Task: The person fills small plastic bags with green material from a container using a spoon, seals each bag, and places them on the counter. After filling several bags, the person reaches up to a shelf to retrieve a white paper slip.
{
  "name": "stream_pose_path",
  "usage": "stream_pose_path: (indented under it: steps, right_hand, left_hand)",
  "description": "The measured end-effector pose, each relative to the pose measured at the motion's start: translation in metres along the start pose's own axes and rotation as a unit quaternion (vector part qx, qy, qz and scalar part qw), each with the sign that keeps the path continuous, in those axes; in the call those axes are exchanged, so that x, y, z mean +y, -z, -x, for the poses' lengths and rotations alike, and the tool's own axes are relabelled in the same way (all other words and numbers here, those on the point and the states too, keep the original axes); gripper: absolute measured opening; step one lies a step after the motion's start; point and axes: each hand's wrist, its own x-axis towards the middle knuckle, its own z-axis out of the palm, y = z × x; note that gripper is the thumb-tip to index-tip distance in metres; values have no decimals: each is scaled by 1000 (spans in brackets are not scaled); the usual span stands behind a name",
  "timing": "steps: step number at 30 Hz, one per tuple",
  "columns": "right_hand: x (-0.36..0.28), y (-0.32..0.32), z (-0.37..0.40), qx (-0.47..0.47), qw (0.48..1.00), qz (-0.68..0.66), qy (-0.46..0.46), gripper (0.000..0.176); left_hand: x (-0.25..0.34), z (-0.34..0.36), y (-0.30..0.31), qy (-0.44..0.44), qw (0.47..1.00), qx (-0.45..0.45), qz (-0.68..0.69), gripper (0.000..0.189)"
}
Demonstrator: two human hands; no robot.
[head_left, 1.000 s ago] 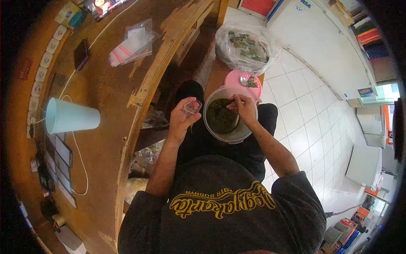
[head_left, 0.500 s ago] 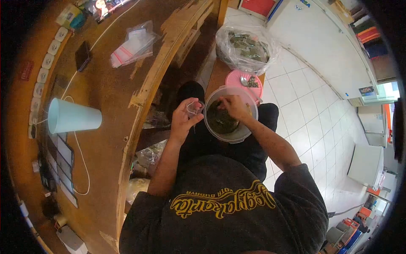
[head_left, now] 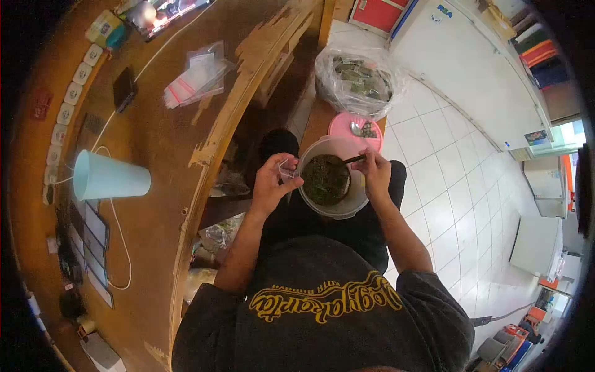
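My left hand [head_left: 271, 187] is closed around a small clear plastic bag [head_left: 287, 168], held with its mouth near the left rim of a translucent round tub [head_left: 358, 195]. Dark green dried leaves [head_left: 325, 181] fill the lower part of this tub, which rests at my lap. Over its right rim, my right hand [head_left: 377, 175] pinches a thin dark handle [head_left: 354, 159] that slants down toward the leaves. The tool's lower end is hard to make out. Just beyond the tub lies a pink plate [head_left: 339, 126] with a metal spoon [head_left: 356, 129] and small grey-green pieces [head_left: 368, 130].
A large clear bag [head_left: 362, 80] of small filled packets stands on the bench ahead. To my left is a worn wooden table [head_left: 164, 142] bearing a pale blue cup [head_left: 111, 176], clear zip bags [head_left: 197, 77] and a cable. White floor tiles [head_left: 446, 161] extend to the right.
My right hand has come up out of the tub toward its right rim, with the dark handle now showing in its fingers. The left hand keeps hold of the bag, nearly in place.
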Motion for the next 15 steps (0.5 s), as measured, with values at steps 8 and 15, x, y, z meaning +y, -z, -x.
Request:
stream_pose_path:
  steps: [8, 15]
  right_hand:
    - [1, 6, 1, 7, 997, -70, 13, 36]
    - [46, -39, -16, -198, 863, 430, 175, 31]
  left_hand:
    - [3, -6, -8, -47, 988, -4, -147, 53]
    - [3, -2, -13, -43, 993, -33, -102, 55]
